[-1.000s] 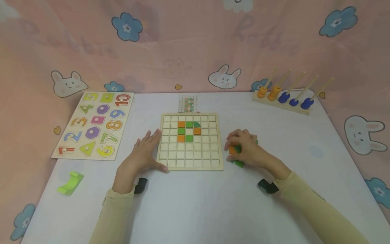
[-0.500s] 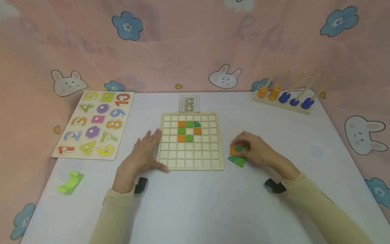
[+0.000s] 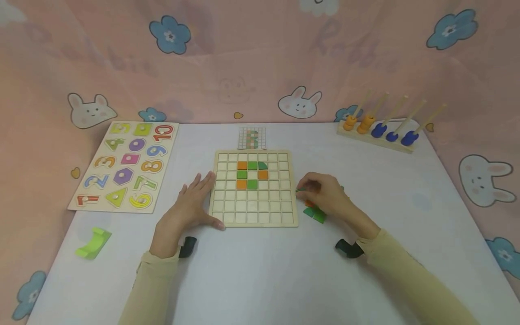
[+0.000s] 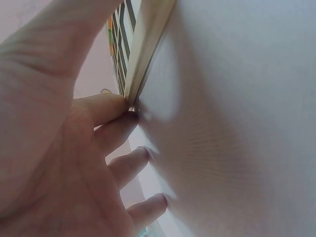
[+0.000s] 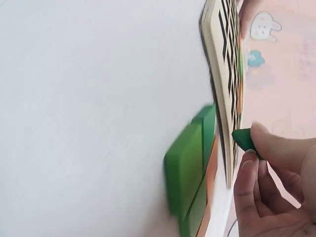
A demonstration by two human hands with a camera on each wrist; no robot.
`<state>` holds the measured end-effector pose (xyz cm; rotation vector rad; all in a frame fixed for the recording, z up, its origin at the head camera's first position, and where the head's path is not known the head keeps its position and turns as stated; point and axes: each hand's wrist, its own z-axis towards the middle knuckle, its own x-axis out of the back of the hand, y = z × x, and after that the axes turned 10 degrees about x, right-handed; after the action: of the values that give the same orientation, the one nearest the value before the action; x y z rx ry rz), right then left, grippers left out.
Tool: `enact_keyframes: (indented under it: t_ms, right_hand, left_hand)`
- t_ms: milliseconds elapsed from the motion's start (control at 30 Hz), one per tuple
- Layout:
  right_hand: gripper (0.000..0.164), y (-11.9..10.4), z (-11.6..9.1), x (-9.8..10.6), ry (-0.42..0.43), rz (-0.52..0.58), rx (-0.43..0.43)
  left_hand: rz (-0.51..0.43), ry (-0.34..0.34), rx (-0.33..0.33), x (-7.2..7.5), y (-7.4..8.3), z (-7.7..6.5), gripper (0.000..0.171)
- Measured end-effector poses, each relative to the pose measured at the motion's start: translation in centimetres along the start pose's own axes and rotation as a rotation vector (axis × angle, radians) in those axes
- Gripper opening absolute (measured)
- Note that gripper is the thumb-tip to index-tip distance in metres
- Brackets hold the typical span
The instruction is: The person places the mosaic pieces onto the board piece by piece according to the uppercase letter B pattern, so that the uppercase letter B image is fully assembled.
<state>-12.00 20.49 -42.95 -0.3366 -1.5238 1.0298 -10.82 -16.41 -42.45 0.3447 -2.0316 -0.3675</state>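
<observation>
My left hand (image 3: 184, 203) lies with spread fingers along the left edge of the wooden grid board (image 3: 253, 220), its thumb at the near corner. In the left wrist view, the fingertips touch the board's side and the tabletop. My right hand (image 3: 327, 194) pinches a dark green, curved-edged tile (image 5: 242, 138) between thumb and fingers, just beside the board's right edge. Orange, green and one rounded dark green tile (image 3: 262, 165) sit in the board's cells. Below the right hand lie loose green tiles (image 3: 319, 215) and an orange tile (image 3: 309, 203), partly hidden by it.
A small pattern card (image 3: 252, 139) lies behind the board. To the left are a number-and-shape puzzle (image 3: 103, 198) and a light green curved block (image 3: 94, 243). At the back right stands a bead stand (image 3: 375, 141) with upright pegs. A printed cloth (image 3: 243, 58) hangs behind the table.
My right hand was over the loose tiles; it has drawn back right, then moved left to the board's edge with a green tile pinched. The left hand has stayed put.
</observation>
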Motion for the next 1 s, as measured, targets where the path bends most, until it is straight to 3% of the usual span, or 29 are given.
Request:
enact_keyframes:
  t_ms: [133, 300, 633, 1000]
  right_hand:
    - [0.015, -1.0, 1.2, -1.2, 0.016, 0.064, -0.016]
    - [0.013, -1.6, 2.9, -2.8, 0.024, 0.111, 0.031]
    - [0.013, -2.7, 5.6, -5.1, 0.009, 0.094, 0.010]
    - [0.012, -3.3, 6.7, -5.7, -0.029, 0.011, -0.039]
  left_hand:
    - [0.000, 0.004, -0.003, 0.1, 0.1, -0.1, 0.145]
    - [-0.002, 0.004, -0.004, 0.1, 0.2, -0.1, 0.145]
    - [-0.007, 0.010, -0.010, 0.1, 0.1, -0.1, 0.145]
    - [0.004, 0.008, -0.006, 0.0, 0.1, 0.0, 0.146]
